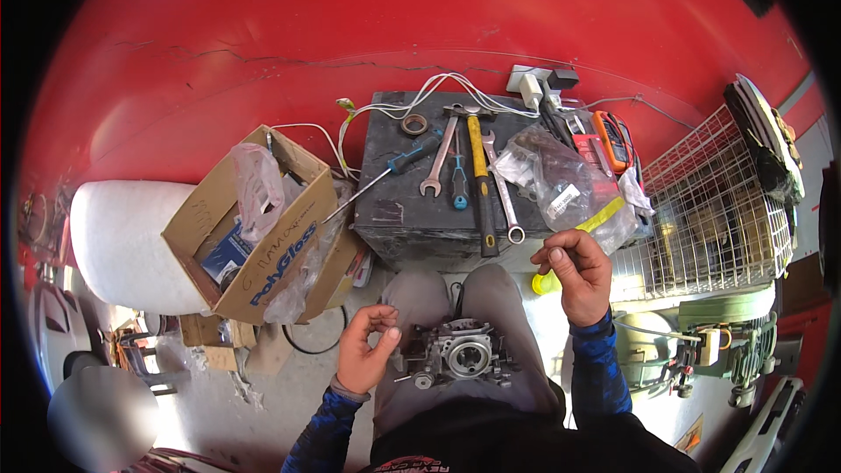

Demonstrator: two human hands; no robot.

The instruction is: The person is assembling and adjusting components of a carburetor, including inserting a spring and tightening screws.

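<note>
A grey metal carburetor (464, 355) with a round bore facing up rests on my lap between my thighs. My left hand (366, 352) hovers just left of it, fingers loosely curled and thumb apart, holding nothing that shows. Raised at the right, near the front edge of a black box, is my right hand (583, 276). Its fingers are curled in with the thumb close against them; anything small between them cannot be made out. On the black box (385, 201) lie a yellow-handled hammer (480, 180), two combination wrenches (502, 188) and blue-handled screwdrivers (412, 156).
An open cardboard box (254, 250) stands left of the black box. Clear plastic bags (574, 184), an orange multimeter (613, 140) and a tape roll (413, 124) lie on top. White cables (447, 79) run along the red wall. A wire basket (710, 210) and green machine (727, 333) stand right.
</note>
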